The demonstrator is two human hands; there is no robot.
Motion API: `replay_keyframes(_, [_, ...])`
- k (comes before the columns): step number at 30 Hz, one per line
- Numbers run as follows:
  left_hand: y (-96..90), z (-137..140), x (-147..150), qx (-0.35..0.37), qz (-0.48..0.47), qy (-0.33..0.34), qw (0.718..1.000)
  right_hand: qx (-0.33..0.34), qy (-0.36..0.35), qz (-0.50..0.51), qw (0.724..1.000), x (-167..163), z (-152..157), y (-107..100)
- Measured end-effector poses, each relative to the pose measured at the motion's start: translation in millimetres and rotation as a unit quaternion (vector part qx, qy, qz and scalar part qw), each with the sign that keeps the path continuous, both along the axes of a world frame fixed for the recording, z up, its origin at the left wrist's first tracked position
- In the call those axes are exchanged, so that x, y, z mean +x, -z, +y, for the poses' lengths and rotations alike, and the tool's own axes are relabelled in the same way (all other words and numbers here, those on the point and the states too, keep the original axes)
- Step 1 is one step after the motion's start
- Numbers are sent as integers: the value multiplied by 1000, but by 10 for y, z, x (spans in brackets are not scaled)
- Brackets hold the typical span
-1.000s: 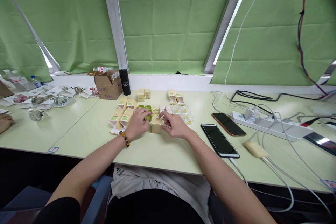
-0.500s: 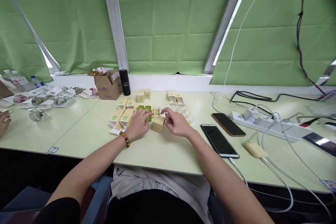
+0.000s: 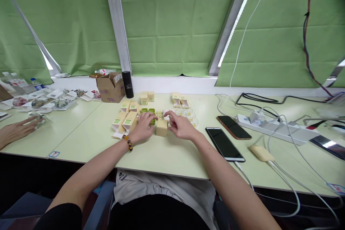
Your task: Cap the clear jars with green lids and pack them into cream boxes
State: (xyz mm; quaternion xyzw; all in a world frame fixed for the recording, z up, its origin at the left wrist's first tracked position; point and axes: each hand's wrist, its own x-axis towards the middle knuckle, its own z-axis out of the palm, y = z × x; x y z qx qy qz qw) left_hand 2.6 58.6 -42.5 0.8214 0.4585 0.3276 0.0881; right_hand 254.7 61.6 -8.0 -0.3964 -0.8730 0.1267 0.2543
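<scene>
A small cardboard box (image 3: 161, 128) stands on the table between my two hands. My left hand (image 3: 144, 126) is to its left, fingers loosely bent and apart, with the fingertips near the box's upper left corner. On the box's right side is my right hand (image 3: 181, 125); its index finger curves over towards the top edge, and its thumb is close to the side. Whether either hand touches the box is too small to tell. Behind my left fingers sits a green tray (image 3: 151, 110), partly covered. Small pale yellow pieces (image 3: 159, 113) lie just behind the box.
Several labelled boxes (image 3: 130, 119) lie to the left; more boxes (image 3: 147, 97) stand farther back. Clear plastic trays (image 3: 191, 114) lie right of my right hand. Phones (image 3: 225, 144) and a power strip (image 3: 275, 129) are farther right. Another person's hand (image 3: 23, 129) is at the far left.
The small box has turned so that its front face looks squarely at me. My hands have barely shifted. The other person's hand has reached in from the left onto a clear wrapped item.
</scene>
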Motion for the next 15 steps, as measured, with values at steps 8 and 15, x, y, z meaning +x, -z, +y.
replay_keyframes(8, [-85, -41, 17, 3, 13, -24, 1000, -16, 14, -39, 999, 8, 8, -20])
replay_keyframes(15, [-118, -72, 27, 20, 3, 1, 1000, 2, 80, -71, 994, -62, 22, 19])
